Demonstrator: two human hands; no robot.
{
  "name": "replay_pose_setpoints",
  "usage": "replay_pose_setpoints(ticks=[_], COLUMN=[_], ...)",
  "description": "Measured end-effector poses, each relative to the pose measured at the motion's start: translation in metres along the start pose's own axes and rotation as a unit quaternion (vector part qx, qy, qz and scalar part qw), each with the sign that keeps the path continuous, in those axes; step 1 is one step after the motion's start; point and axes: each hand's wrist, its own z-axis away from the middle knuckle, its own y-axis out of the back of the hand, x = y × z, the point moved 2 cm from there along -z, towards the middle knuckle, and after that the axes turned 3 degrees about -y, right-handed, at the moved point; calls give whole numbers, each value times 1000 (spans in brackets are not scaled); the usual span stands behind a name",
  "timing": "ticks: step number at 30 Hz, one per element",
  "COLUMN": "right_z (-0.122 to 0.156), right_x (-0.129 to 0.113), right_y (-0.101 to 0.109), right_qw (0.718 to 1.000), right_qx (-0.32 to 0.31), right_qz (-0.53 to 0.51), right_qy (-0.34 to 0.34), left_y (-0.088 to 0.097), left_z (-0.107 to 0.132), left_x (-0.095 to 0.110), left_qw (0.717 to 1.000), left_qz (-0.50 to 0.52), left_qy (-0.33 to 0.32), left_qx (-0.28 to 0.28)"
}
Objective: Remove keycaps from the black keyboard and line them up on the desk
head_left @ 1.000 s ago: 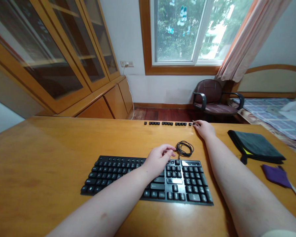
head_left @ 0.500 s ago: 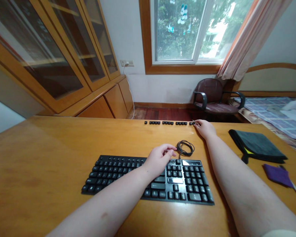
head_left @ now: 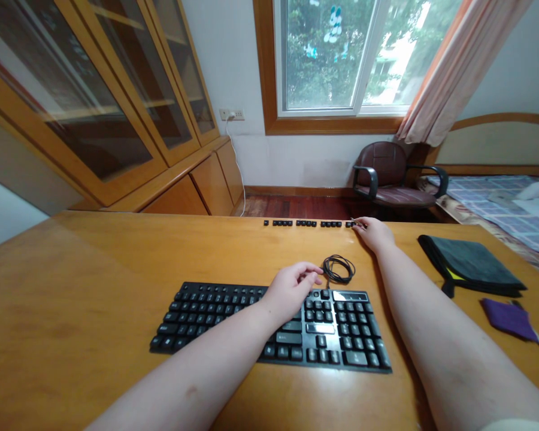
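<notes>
A black keyboard (head_left: 233,317) lies on the wooden desk, with keys lacking along its top row. My left hand (head_left: 294,287) hovers over or rests on its upper middle part, fingers loosely bent and apart, holding nothing; its fingertips are close to the coiled black cable (head_left: 338,269). At the desk's far edge, my right hand (head_left: 372,233) pinches small dark keycaps (head_left: 349,224) at the right end of a row. A thin light sliver shows at those fingertips, too small to name. More loose keycaps (head_left: 306,223) stand in spaced groups to the left along that edge.
On the desk's right lie a dark zip pouch (head_left: 476,263) and a purple cloth item (head_left: 509,319) with a pale stick-like part. Beyond the desk are a brown armchair (head_left: 386,173) and a bed (head_left: 498,197). A glass-fronted cabinet (head_left: 161,149) borders the left.
The whole view has shifted very slightly. Both hands keep the same places and poses, and the keycap row looks the same.
</notes>
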Motion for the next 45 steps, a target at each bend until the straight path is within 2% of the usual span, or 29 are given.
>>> replay_pose_setpoints(ticks=[39,45], right_z=[-1,1], right_x=[2,3], right_y=[-3,-2], right_qw=[1000,998], right_qx=[15,47], right_qz=[-5,-31], right_qy=[11,17], left_y=[0,0], left_z=[0,0], left_x=[-2,-2], left_qw=[1000,1000], left_qz=[-15,-11], left_qy=[-3,-5], left_qx=[-9,-7])
